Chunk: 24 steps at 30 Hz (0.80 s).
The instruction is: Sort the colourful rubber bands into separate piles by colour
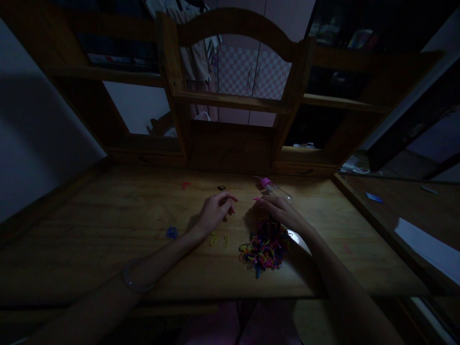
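My left hand (216,209) hovers over the middle of the desk, fingers loosely bent and apart, with nothing visible in them. A small pink elastic band (256,198) shows at the fingertips of my right hand (278,209), which are pinched together. Beneath that hand lies a tangled heap of multicoloured elastic bands (265,249). Several yellow bands (213,239) rest just below my left hand. A small blue bunch of bands (172,232) is farther left. Toward the back lie red bands (185,185) and a black band (221,187).
A clear bottle with a pink cap (266,182) lies on its side behind my right hand. The wooden desk (108,215) has a shelf frame (230,100) along its back. White paper (427,247) lies on a surface to the right.
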Motion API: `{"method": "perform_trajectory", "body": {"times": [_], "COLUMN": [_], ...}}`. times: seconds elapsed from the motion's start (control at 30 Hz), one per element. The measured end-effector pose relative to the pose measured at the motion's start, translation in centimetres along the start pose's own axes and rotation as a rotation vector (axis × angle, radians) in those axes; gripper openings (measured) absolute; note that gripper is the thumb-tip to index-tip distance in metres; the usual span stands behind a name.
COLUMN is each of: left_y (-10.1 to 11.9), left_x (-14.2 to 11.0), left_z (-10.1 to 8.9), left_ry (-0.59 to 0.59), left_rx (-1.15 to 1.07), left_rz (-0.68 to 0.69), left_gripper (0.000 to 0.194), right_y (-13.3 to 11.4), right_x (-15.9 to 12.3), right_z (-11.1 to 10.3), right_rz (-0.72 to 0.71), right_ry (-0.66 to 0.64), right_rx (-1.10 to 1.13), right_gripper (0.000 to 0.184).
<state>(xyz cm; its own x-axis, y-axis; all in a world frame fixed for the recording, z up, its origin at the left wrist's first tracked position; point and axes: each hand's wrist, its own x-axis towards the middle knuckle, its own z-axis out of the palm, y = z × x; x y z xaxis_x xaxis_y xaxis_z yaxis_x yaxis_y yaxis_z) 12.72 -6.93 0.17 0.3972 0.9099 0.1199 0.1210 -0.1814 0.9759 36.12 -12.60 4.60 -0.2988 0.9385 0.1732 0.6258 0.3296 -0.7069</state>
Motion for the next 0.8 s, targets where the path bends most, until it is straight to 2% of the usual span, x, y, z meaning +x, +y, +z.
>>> {"method": "perform_trajectory", "body": {"times": [0.2, 0.43, 0.6, 0.7, 0.8], "left_y": [0.1, 0.0, 0.0, 0.1, 0.4], "left_x": [0.0, 0.1, 0.0, -0.1, -0.2], "left_z": [0.0, 0.1, 0.2, 0.2, 0.2], "left_ry": [0.001, -0.019, -0.032, -0.035, -0.042], "left_rx": [0.014, 0.02, 0.004, 0.007, 0.015], "left_rz": [0.008, 0.012, 0.0, -0.007, 0.003], "left_gripper": [0.023, 0.022, 0.022, 0.022, 0.022], "right_y": [0.5, 0.6, 1.3, 1.4, 1.0], "right_x": [-0.1, -0.2, -0.6, -0.6, -0.5], "right_z": [0.3, -0.5, -0.8, -0.9, -1.0], "right_rz": [0.04, 0.144, 0.228, 0.172, 0.06], "right_ry": [-0.008, -0.176, -0.201, -0.153, -0.06], "right_rx": [-0.027, 0.016, -0.063, -0.138, -0.176], "right_gripper": [0.047, 0.048, 0.052, 0.05, 0.039]}}
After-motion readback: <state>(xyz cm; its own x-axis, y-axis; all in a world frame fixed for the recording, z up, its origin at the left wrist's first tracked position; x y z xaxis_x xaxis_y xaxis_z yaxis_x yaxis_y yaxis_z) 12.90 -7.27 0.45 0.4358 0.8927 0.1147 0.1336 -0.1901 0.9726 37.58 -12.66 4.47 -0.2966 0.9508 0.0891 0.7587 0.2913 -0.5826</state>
